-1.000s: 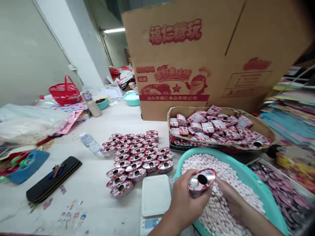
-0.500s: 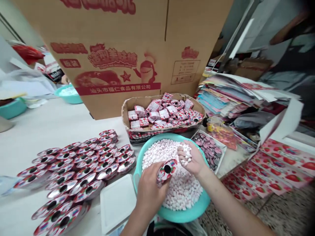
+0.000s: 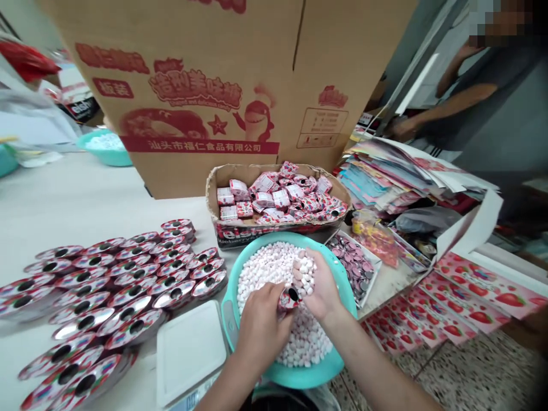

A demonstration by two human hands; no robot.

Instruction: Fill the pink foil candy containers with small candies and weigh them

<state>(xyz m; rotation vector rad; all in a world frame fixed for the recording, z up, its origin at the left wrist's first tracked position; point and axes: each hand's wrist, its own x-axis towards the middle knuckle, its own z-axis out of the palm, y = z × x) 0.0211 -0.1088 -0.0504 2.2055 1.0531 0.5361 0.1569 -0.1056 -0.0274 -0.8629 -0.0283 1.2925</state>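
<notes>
My left hand (image 3: 263, 322) is closed around a small printed candy box (image 3: 284, 300) with a round dark hole in its top. Cupped beside it, my right hand (image 3: 324, 291) holds a handful of small white candies (image 3: 306, 274) close to that hole. Both hands are over a turquoise basin (image 3: 299, 377) filled with more of these pale candies (image 3: 268, 262). Rows of matching boxes with open round holes (image 3: 128, 314) stand to the left on the table.
A white scale (image 3: 190, 348) lies left of the basin. Behind stands a torn carton (image 3: 240, 233) of filled-looking boxes, before a large cardboard box (image 3: 192, 165). Round lids (image 3: 353, 260) fill a tray at right. Paper stacks (image 3: 377, 177) and strawberry-printed sheets (image 3: 466, 297) lie beyond. A person (image 3: 471, 97) stands back right.
My right hand has brought its candies closer to the box in my left hand. The view has shifted slightly, and more of the person at back right shows.
</notes>
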